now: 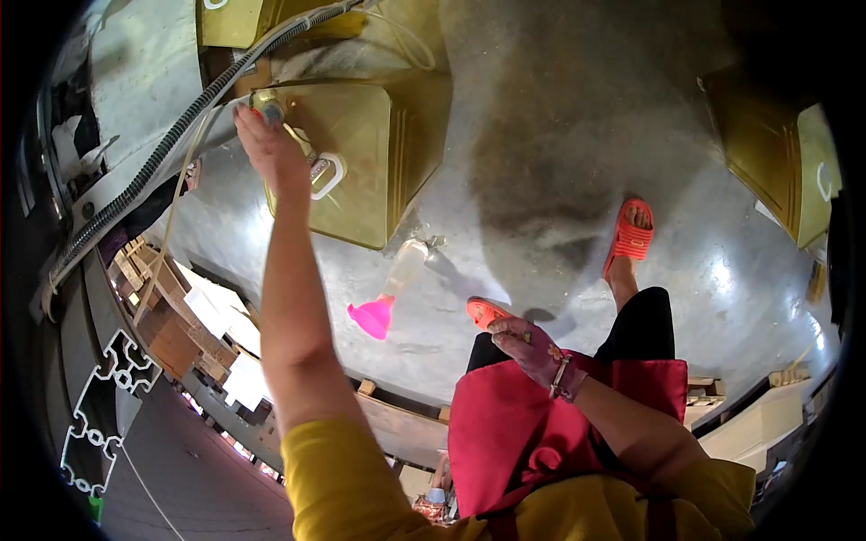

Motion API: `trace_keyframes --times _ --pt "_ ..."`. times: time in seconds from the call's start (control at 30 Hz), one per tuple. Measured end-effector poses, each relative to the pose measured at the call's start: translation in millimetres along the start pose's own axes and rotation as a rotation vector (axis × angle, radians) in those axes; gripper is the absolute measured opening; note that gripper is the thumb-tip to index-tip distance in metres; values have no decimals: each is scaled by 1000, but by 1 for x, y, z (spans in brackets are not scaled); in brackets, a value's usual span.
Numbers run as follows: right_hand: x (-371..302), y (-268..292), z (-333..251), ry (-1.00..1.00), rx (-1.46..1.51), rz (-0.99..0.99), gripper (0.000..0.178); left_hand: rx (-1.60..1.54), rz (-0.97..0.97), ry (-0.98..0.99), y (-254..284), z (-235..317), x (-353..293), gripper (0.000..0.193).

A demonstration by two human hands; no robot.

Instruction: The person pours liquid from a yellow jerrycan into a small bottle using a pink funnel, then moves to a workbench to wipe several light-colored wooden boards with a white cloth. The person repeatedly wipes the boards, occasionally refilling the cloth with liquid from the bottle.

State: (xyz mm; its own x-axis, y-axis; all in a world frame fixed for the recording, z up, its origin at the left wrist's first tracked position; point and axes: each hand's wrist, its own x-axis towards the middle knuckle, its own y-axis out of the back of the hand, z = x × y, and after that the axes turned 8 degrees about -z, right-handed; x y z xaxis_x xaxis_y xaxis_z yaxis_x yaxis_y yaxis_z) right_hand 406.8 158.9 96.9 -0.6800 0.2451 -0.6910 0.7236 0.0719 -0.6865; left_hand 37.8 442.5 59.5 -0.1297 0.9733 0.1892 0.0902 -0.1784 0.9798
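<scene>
My left arm reaches up to a gold-coloured rectangular metal can (352,135) at the upper left. At its corner opening my left hand (272,153) has its fingers bent beside a round bluish-grey cap (272,112). A small red-orange bit shows near those fingertips; what they grip is partly hidden. A white loop handle (328,177) stands on the can's top. My right hand (532,352), in a pinkish glove with a band at the wrist, hovers over my red apron (514,424). Its fingers are loosely bent and apart, with nothing visible in them.
A bright pink funnel (372,316) lies beside a clear container (409,264) on the grey floor (541,153). Other gold cans (753,144) stand at the right and upper left. A ribbed grey hose (180,135) crosses the left side. Pallets and boards lie lower left.
</scene>
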Motion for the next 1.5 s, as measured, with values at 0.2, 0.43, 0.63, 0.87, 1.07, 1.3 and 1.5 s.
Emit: trace_keyframes --times 0.2,0.43,0.63,0.87,1.07,1.3,1.5 --pt "0 -6 -2 -52 -65 -18 28 78 -640 -176 68 -15 47 56" --pt "-1 -6 0 -44 -5 -4 34 265 -845 -170 72 -23 72 46" --pt "2 -1 15 1 -33 -23 32 219 -926 -26 52 -49 78 45" --pt "-2 -9 -4 -86 -59 27 33 402 -553 -244 60 -23 41 45" --pt "1 1 21 -39 -7 -19 32 183 -561 -168 60 -23 38 49" --pt "6 -10 21 37 27 47 20 -107 -293 168 82 -37 -24 44" --pt "5 -28 20 0 176 1 22 -289 -612 598 137 -153 -329 45"
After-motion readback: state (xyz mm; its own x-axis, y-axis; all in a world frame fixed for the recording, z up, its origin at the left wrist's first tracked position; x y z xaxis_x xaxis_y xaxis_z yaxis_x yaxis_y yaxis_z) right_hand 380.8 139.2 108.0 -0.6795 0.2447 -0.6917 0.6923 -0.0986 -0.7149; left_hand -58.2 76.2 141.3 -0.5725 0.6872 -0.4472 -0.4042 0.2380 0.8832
